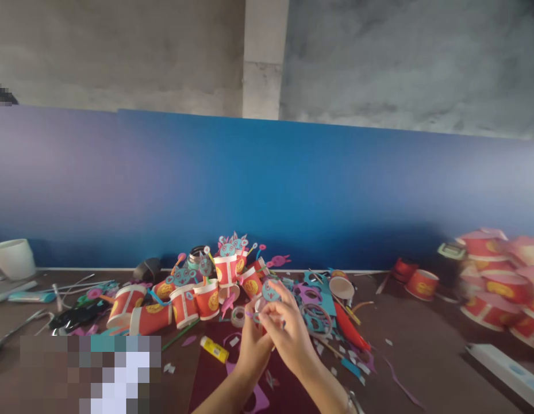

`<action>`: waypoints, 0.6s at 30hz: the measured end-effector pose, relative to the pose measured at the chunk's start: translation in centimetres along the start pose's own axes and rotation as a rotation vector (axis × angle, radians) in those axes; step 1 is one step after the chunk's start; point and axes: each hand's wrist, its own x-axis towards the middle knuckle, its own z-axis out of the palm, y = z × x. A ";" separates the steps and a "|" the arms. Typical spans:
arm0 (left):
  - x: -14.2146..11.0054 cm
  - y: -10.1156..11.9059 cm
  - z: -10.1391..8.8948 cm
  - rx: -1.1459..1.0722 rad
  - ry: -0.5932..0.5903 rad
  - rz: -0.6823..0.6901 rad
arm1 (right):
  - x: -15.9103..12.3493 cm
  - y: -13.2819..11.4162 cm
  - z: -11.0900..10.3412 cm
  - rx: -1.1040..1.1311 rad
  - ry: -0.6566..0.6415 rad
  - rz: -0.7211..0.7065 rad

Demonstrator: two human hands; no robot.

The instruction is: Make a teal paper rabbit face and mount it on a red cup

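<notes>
My left hand (254,340) and my right hand (289,329) meet over the middle of the table, fingertips pinched close together. Between them shows a small purple and pale paper cut-out (252,315), partly hidden by the fingers. A round blue paper face (270,291) appears at the right hand's raised fingers; whether it is held or lies behind them I cannot tell. Just left of the hands is a roll of clear tape (238,317). A yellow glue stick (214,349) lies nearer, at the edge of a dark red sheet (206,379).
Several red paper cups (185,305) with paper faces crowd the back left of the hands. Right of them lie a red pair of scissors or tool (350,328), paper scraps and a tape ring (316,319). A white power strip (506,368) and stacked red cups (491,284) stand far right.
</notes>
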 end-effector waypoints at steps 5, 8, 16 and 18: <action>0.2 0.2 -0.4 0.211 0.008 0.082 | 0.5 0.1 2.2 -0.038 0.109 -0.019; 0.2 0.5 -0.4 0.281 0.002 0.091 | 0.6 0.6 2.6 -0.054 0.132 -0.007; 0.0 -0.4 -0.5 0.289 0.002 0.000 | 0.0 -0.6 3.6 -0.219 0.267 -0.008; 0.0 -0.6 -0.5 0.212 0.015 -0.075 | -0.2 -0.8 3.8 -0.289 0.289 -0.031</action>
